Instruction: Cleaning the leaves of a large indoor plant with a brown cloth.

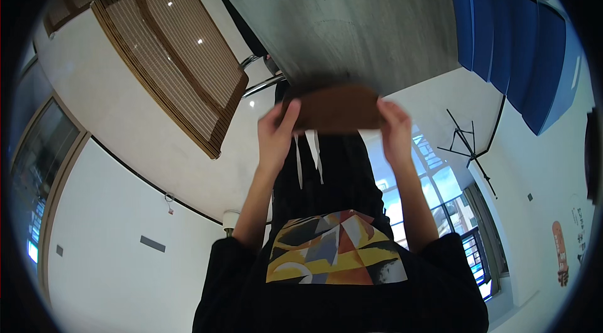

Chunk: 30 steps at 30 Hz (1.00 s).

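Note:
Between my two hands is a flat, dark brown thing (339, 109) with a curved far edge, blurred by motion; its exact kind does not show. A darker, smeared band runs along its far side. My left hand (277, 129) is closed on its left end, the thumb lying on the brown face. At the opposite end, my right hand (395, 129) grips it, fingers partly hidden behind. The thing is up in front of my body, near the edge of a grey table (370, 13).
A brown woven-back chair (179, 50) with metal tubing stands left of the table. Several blue panels (512, 44) line up at the far right. A black music stand (468, 145) is on the right, near a window (446, 188). White wall (113, 207) lies to the left.

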Tool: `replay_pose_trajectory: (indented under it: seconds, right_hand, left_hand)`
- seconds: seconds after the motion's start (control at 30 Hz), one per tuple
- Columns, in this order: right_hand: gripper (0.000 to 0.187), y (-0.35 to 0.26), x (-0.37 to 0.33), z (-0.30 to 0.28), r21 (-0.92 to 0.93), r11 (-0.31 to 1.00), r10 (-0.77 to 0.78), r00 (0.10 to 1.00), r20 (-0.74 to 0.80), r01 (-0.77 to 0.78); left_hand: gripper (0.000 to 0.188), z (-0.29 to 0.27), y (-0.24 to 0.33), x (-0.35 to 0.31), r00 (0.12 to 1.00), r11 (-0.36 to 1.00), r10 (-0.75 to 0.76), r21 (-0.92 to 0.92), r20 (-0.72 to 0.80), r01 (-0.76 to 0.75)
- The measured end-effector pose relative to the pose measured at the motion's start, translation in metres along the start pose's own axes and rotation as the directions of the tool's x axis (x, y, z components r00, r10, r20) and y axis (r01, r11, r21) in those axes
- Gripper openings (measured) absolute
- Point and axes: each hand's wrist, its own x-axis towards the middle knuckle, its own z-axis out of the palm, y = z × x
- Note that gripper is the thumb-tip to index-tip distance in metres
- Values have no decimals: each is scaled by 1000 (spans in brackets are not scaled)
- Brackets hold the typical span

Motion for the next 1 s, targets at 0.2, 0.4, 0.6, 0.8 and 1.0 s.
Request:
replay_pose_trajectory:
  seconds: [0.2, 0.4, 0.6, 0.8, 1.0]
  right_hand:
    - [61, -7, 105, 64, -791, 7, -872, 391, 295, 612]
    - [69, 47, 91, 76, -739, -148, -588, 543, 600, 657]
    - [70, -24, 167, 14, -965, -16, -890, 436, 133, 261]
    - [62, 6, 121, 130, -742, -425, -558, 495, 666, 519]
    - [46, 102, 29, 75, -490, -209, -403, 382, 831, 846]
  left_hand:
    - [51, 9, 17, 34, 963, 908, 265, 346, -43, -234]
    - [42, -47, -43, 16, 983, 904, 170, 407, -66, -130]
    - [35, -55, -60, -4, 987, 917, 138, 387, -82, -96]
    - [33, -34, -64, -5, 984, 944, 152, 308, -91, -117]
    - [33, -33, -52, -19, 979, 929, 197, 328, -51, -170]
